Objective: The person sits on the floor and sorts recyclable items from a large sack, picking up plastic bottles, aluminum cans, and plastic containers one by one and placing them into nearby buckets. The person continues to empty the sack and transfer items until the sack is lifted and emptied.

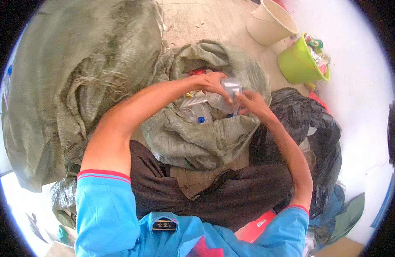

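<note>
My left hand is closed on a clear plastic container over an open woven sack. My right hand grips the container's right side. Inside the sack below them lie plastic bottles and containers, among them a bottle with a blue cap, a pale ribbed item and something red, partly hidden behind my left hand.
A large woven sack fills the left. At the upper right stand a cream bucket and a green bucket holding assorted items. A black plastic bag lies beside my right arm, near a white wall. My crossed legs are below.
</note>
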### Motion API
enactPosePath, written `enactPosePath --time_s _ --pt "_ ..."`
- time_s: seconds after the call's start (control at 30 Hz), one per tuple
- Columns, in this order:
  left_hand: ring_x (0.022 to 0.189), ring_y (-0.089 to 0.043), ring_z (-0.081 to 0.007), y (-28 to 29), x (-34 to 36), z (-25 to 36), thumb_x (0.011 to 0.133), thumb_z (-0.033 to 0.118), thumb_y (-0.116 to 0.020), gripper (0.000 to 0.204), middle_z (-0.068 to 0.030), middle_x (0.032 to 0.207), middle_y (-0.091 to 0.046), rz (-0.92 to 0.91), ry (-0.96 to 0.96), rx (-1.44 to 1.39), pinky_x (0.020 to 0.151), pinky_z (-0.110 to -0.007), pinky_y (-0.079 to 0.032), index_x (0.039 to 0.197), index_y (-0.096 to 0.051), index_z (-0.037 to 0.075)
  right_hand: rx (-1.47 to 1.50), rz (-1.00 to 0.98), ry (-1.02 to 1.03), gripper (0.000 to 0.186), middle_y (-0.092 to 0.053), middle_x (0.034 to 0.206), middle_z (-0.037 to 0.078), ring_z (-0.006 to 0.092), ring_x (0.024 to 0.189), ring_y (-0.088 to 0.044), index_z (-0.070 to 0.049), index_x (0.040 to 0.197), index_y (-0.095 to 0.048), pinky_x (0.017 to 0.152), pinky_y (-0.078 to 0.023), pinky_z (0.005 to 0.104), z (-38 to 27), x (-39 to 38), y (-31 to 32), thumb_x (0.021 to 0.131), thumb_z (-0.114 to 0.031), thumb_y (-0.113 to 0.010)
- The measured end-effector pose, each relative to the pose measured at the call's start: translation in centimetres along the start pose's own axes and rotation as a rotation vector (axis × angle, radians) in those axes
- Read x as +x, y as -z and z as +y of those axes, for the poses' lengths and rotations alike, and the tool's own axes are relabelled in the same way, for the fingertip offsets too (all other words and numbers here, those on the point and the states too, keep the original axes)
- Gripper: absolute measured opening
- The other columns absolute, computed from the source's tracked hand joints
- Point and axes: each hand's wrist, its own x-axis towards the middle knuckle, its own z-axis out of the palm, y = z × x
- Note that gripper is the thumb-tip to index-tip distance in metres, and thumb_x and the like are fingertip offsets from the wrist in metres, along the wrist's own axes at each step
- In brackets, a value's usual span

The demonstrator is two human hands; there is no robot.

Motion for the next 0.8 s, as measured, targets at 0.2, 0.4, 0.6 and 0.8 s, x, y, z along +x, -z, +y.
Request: enactPosePath --time_s 0.2,0.4,0.6,0.8 --pt "0.119 -0.051 -0.0275 -1.5 1.8 1.3 0.06 0.065 -0.077 0.116 -0.0219 0.133 -0.047 -0.08 -0.081 -0.283 0.09 -0.038 -0.05 0.139 -0.033 -0.008 0.128 0.078 0.138 0.036 -0.068 0.088 0.009 0.0178 0.079 -0.067 0.001 0.099 -0.061 0.056 -0.051 0.0263 -2.6 -5.0 3.5 0.096 -0.034 -0.054" --pt "0.097 -0.062 -0.026 -2.3 2.4 -6.1 0.065 0.039 -0.079 0.071 -0.0156 0.108 -0.064 -0.346 -0.105 0.31 0.086 -0.038 -0.05 0.12 -0.058 0.001 0.198 0.842 0.234 0.026 -0.068 0.086 0.01 0.0198 0.077 -0.068 0.001 0.097 -0.063 0.053 -0.05 0.0261 -2.6 -22.5 10.2 0.096 -0.023 -0.052" --pt "0.109 -0.056 -0.0365 -6.8 -1.0 -4.8 0.058 0.035 -0.083 0.083 -0.0219 0.116 -0.054 -0.499 -0.039 0.821 0.091 -0.043 -0.048 0.128 -0.05 0.004 0.181 1.284 0.017 0.026 -0.068 0.086 0.009 0.0187 0.076 -0.068 0.001 0.098 -0.063 0.053 -0.051 0.0229 11.2 -33.1 17.9 0.096 -0.023 -0.053" --pt "0.104 -0.057 -0.0357 -9.1 -1.9 -8.7 0.061 0.023 -0.079 0.073 -0.0201 0.106 -0.056 -0.451 -0.11 0.806 0.085 -0.044 -0.05 0.125 -0.047 0.006 -0.599 0.989 -0.684 0.04 -0.068 0.094 0.023 0.031 0.088 -0.066 0.003 0.107 -0.064 0.082 -0.05 0.0416 26.0 -33.0 19.3 0.084 -0.03 -0.065"
